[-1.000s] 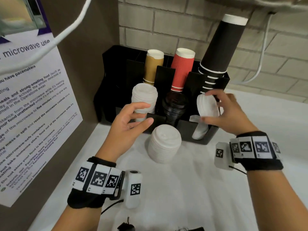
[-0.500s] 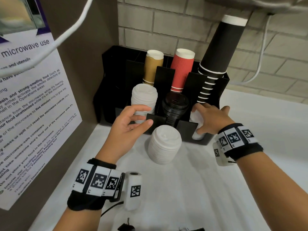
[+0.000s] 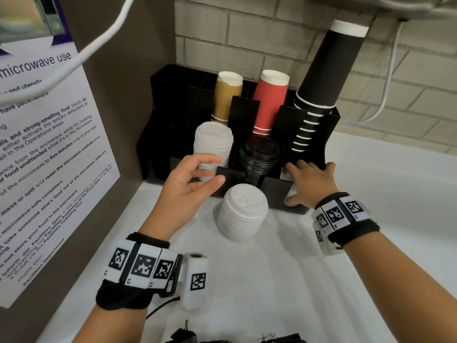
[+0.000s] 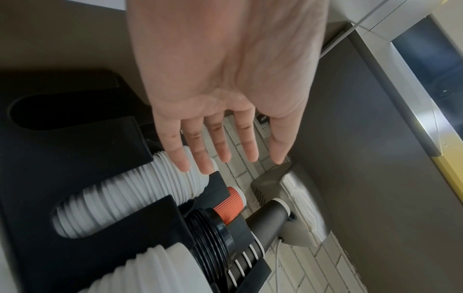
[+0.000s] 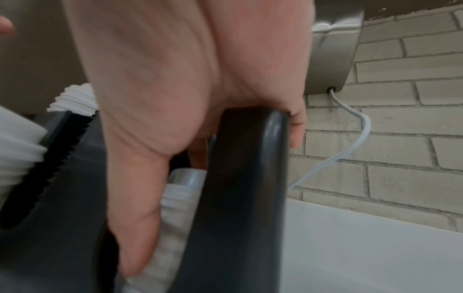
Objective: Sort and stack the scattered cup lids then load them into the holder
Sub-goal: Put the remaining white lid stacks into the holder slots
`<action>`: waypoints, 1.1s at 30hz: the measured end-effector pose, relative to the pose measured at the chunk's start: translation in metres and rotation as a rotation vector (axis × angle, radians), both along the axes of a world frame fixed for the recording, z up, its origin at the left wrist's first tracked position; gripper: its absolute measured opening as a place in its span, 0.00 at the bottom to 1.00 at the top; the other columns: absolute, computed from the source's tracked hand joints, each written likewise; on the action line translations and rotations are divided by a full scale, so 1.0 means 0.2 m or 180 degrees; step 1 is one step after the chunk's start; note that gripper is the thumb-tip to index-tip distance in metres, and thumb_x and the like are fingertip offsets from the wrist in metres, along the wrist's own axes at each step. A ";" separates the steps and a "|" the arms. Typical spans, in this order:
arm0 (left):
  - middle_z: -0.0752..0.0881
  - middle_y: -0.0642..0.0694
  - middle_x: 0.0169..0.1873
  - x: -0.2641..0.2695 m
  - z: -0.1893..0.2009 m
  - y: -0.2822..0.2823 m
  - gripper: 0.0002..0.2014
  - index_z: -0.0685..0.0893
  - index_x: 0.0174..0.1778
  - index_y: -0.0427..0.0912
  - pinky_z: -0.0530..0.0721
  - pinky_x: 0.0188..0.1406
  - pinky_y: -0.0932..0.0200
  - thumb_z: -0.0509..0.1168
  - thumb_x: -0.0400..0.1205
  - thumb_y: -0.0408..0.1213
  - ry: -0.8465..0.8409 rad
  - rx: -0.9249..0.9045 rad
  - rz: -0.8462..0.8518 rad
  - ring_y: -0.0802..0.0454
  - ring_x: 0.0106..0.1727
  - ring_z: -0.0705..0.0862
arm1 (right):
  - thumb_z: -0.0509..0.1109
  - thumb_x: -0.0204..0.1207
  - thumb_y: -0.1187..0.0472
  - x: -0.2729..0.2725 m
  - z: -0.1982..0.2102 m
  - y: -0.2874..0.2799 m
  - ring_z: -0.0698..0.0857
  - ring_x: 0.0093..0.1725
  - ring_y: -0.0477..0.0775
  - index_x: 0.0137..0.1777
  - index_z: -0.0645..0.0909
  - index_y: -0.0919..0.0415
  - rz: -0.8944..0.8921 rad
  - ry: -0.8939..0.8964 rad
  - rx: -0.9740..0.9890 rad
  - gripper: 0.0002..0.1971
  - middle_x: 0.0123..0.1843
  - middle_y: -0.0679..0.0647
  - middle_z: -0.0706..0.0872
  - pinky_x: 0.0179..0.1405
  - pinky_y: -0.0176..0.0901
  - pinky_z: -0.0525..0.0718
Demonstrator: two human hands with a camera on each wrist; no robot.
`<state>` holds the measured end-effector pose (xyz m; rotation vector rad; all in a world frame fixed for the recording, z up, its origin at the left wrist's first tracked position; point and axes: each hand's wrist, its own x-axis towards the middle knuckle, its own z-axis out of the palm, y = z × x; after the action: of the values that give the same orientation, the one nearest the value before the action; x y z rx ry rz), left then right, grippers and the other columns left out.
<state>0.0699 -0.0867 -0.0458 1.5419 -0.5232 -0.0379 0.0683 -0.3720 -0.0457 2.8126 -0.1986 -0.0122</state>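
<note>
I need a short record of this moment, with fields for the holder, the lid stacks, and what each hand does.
holder: black holder against the brick wall, cups standing in its back slots
front left slot: white lid stack
front middle slot: black lid stack
front right slot: white lids, mostly hidden by the right hand
on counter: loose white lid stack, upright, in front of the holder
left hand: open, holds nothing, beside the left slot
right hand: pressing the white lids into the right slot

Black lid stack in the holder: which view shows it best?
Head view: the black lid stack shows whole, top lid and ribbed side, in the holder's middle front slot. Left wrist shows only its ribbed side, side-on. Right wrist does not show it.
</note>
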 end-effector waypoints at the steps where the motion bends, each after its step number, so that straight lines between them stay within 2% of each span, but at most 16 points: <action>1: 0.82 0.47 0.61 0.00 0.00 0.00 0.13 0.83 0.56 0.57 0.81 0.53 0.68 0.72 0.77 0.40 -0.0013 0.0004 -0.0002 0.58 0.58 0.83 | 0.76 0.61 0.40 0.00 0.00 0.00 0.77 0.61 0.56 0.70 0.67 0.48 -0.0017 -0.0021 0.0020 0.38 0.60 0.50 0.76 0.62 0.62 0.66; 3: 0.82 0.46 0.61 0.00 0.00 0.00 0.13 0.83 0.56 0.56 0.80 0.53 0.69 0.72 0.79 0.37 -0.0037 0.0008 -0.0005 0.57 0.58 0.83 | 0.76 0.61 0.39 -0.02 0.01 0.00 0.78 0.60 0.56 0.69 0.67 0.47 -0.0046 -0.0042 0.0041 0.37 0.59 0.50 0.76 0.61 0.62 0.66; 6: 0.82 0.47 0.60 0.00 0.00 0.00 0.13 0.83 0.57 0.56 0.80 0.53 0.69 0.71 0.78 0.39 -0.0038 0.0011 -0.0008 0.56 0.59 0.84 | 0.75 0.63 0.39 -0.04 0.03 0.00 0.76 0.62 0.55 0.72 0.65 0.47 -0.0073 0.0031 0.0010 0.39 0.62 0.50 0.75 0.64 0.63 0.66; 9: 0.82 0.47 0.60 0.00 0.00 0.00 0.13 0.83 0.56 0.56 0.80 0.53 0.69 0.72 0.80 0.36 -0.0063 0.0034 0.0021 0.56 0.58 0.83 | 0.76 0.66 0.48 -0.09 0.12 0.02 0.75 0.65 0.56 0.72 0.67 0.47 -0.0118 -0.0184 0.0128 0.34 0.63 0.51 0.75 0.66 0.64 0.66; 11: 0.82 0.46 0.60 0.00 0.00 0.00 0.13 0.83 0.57 0.55 0.80 0.52 0.69 0.71 0.80 0.33 -0.0091 0.0029 0.0049 0.57 0.57 0.84 | 0.73 0.69 0.57 -0.14 0.19 0.05 0.77 0.61 0.60 0.68 0.74 0.51 0.0079 -0.0879 0.0586 0.26 0.60 0.54 0.77 0.62 0.61 0.70; 13: 0.82 0.46 0.60 0.01 -0.01 0.01 0.13 0.83 0.57 0.54 0.80 0.52 0.69 0.70 0.81 0.33 -0.0083 0.0024 0.0073 0.58 0.57 0.84 | 0.72 0.70 0.62 -0.19 0.24 0.14 0.80 0.54 0.62 0.59 0.79 0.58 0.0486 -0.1445 0.1584 0.17 0.54 0.57 0.79 0.54 0.55 0.78; 15: 0.82 0.48 0.58 0.01 -0.01 0.00 0.13 0.83 0.57 0.53 0.80 0.52 0.68 0.70 0.81 0.32 -0.0059 0.0022 0.0077 0.56 0.57 0.83 | 0.76 0.70 0.58 -0.23 0.23 0.27 0.79 0.49 0.58 0.53 0.78 0.59 0.0710 -0.1216 0.2333 0.14 0.51 0.56 0.77 0.49 0.51 0.79; 17: 0.82 0.51 0.57 0.00 -0.01 0.00 0.12 0.83 0.57 0.53 0.80 0.51 0.68 0.71 0.81 0.34 -0.0037 0.0003 0.0053 0.55 0.57 0.83 | 0.79 0.68 0.48 -0.25 0.16 0.40 0.76 0.52 0.55 0.54 0.73 0.55 0.0606 -0.0561 0.2574 0.22 0.54 0.53 0.73 0.53 0.47 0.77; 19: 0.82 0.54 0.56 -0.01 -0.01 -0.01 0.13 0.83 0.57 0.55 0.81 0.52 0.68 0.72 0.78 0.40 -0.0026 0.0003 0.0034 0.56 0.57 0.83 | 0.80 0.64 0.42 -0.24 0.08 0.48 0.72 0.56 0.56 0.55 0.68 0.51 0.0444 -0.0234 0.2638 0.28 0.58 0.51 0.68 0.58 0.48 0.76; 21: 0.83 0.55 0.57 -0.02 -0.01 0.00 0.13 0.84 0.57 0.57 0.81 0.52 0.68 0.70 0.76 0.43 -0.0032 0.0019 0.0033 0.59 0.57 0.83 | 0.82 0.62 0.43 -0.23 0.02 0.52 0.71 0.56 0.59 0.55 0.66 0.51 0.0355 -0.0317 0.2723 0.31 0.59 0.50 0.65 0.56 0.49 0.75; 27: 0.83 0.53 0.57 -0.01 -0.02 0.02 0.13 0.84 0.56 0.57 0.80 0.51 0.69 0.70 0.76 0.43 -0.0065 -0.0012 0.0058 0.61 0.55 0.84 | 0.83 0.60 0.49 -0.18 -0.04 0.54 0.78 0.47 0.62 0.51 0.61 0.48 0.0260 -0.0485 0.2878 0.32 0.56 0.51 0.65 0.46 0.45 0.74; 33: 0.83 0.52 0.58 -0.01 -0.03 0.01 0.13 0.84 0.56 0.57 0.81 0.50 0.69 0.71 0.77 0.42 -0.0012 0.0002 0.0087 0.59 0.56 0.84 | 0.81 0.57 0.50 -0.17 -0.04 0.54 0.77 0.49 0.64 0.50 0.62 0.49 0.0215 -0.0521 0.2935 0.31 0.55 0.51 0.66 0.47 0.46 0.74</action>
<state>0.0671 -0.0850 -0.0509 1.5498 -0.5053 -0.0142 0.0339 -0.2647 -0.0544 3.7424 -0.1599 0.1893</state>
